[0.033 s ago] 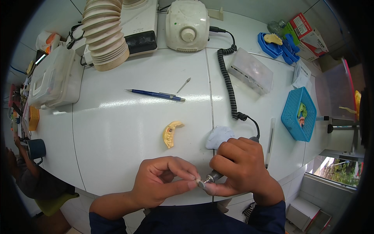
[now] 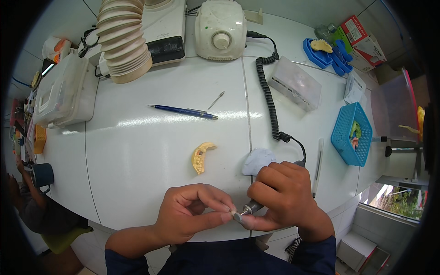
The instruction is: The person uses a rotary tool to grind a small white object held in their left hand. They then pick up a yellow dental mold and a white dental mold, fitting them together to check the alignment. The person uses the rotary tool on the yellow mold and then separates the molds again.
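My right hand [image 2: 282,195] is wrapped round a grey rotary handpiece [image 2: 253,206], its tip pointing left. A small grey disc [image 2: 237,216] sits on that tip, near the right thumb. My left hand [image 2: 195,211] pinches a tiny pale piece [image 2: 232,212] between thumb and fingertips, against or right beside the disc; the fingers mostly cover it, so its kind does not show. Beyond the hands lies a yellow dental model [image 2: 199,158], a curved half arch with teeth. A pale blue-white plaster lump [image 2: 259,161] rests just behind the right hand.
A coiled black cord [image 2: 269,98] links the handpiece to a white control unit [image 2: 221,32]. A blue mechanical pencil [image 2: 185,112] and a loose bur [image 2: 216,100] lie mid-table. At left hangs a ribbed hose [image 2: 123,43]; at right stand a clear box [image 2: 295,85] and a blue basket [image 2: 347,151].
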Available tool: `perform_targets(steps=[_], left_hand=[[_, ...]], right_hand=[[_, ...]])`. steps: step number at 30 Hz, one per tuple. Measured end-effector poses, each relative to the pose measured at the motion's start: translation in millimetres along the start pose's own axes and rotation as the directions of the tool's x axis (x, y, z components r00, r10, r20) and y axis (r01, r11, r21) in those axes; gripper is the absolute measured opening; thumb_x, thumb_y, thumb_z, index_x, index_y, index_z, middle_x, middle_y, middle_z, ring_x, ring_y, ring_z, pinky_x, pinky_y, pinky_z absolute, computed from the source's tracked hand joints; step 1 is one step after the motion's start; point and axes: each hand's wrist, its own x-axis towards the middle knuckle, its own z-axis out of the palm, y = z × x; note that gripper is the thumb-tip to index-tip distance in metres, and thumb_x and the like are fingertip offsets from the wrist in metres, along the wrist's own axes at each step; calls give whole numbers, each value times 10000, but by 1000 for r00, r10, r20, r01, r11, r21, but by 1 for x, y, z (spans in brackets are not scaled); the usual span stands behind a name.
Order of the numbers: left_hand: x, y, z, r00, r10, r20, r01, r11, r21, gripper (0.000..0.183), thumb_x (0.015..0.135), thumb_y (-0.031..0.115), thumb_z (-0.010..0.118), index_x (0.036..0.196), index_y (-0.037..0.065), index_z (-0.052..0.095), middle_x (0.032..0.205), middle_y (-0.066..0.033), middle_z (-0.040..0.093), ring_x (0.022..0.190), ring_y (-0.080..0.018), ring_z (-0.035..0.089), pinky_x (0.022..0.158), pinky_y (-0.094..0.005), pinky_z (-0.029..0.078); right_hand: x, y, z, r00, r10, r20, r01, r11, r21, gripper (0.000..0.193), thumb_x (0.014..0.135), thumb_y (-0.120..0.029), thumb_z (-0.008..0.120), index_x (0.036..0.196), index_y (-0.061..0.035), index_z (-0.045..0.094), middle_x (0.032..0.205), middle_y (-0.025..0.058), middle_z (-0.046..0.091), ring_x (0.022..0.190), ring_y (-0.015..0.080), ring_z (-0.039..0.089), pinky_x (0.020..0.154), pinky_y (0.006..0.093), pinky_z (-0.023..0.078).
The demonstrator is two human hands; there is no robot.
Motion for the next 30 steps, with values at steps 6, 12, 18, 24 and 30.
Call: perform_targets(steps=[6,12,18,24,30], left_hand=[[0,0,-1,1000,-26,-7,26,1000,-8,143,849,-97,690,946,-5,638,1063,-162,669,1014,-161,638,933,-319,504],[0,0,0,1000,-26,-1,26,999,-28,140,853,-90,691,949,-4,636,1064,-163,668,1010,-159,637,931,-314,504],[0,-1,-1,1000,-26,-7,26,999,-40,135,855,-93,687,944,-4,639,1060,-163,669,1003,-158,637,925,-311,503],[0,0,0,1000,-29,-5,28,999,-43,136,851,-94,689,941,-4,639,1061,-163,669,1001,-159,638,924,-310,502],[-1,0,0,1000,-29,-4,29,998,-50,134,851,-91,693,937,-4,639,1070,-165,666,1004,-158,637,921,-310,504]], right_hand=[[2,-2,-1,999,49,-2,-49,999,8,409,697,-449,768,707,-120,525,673,31,435,543,193,496,492,315,368],[1,-1,0,1000,26,6,-26,1000,15,400,700,-441,769,705,-119,530,671,31,431,541,191,495,491,314,369],[1,-1,1,1000,19,4,-19,999,26,385,705,-430,769,700,-120,541,672,29,432,541,188,493,491,312,368],[0,-1,1,1000,8,13,-8,1000,29,388,703,-430,770,694,-122,535,670,30,425,542,190,491,491,311,366],[1,-1,1,1000,10,14,-10,999,35,392,702,-434,769,693,-122,533,671,31,424,541,192,487,490,312,366]])
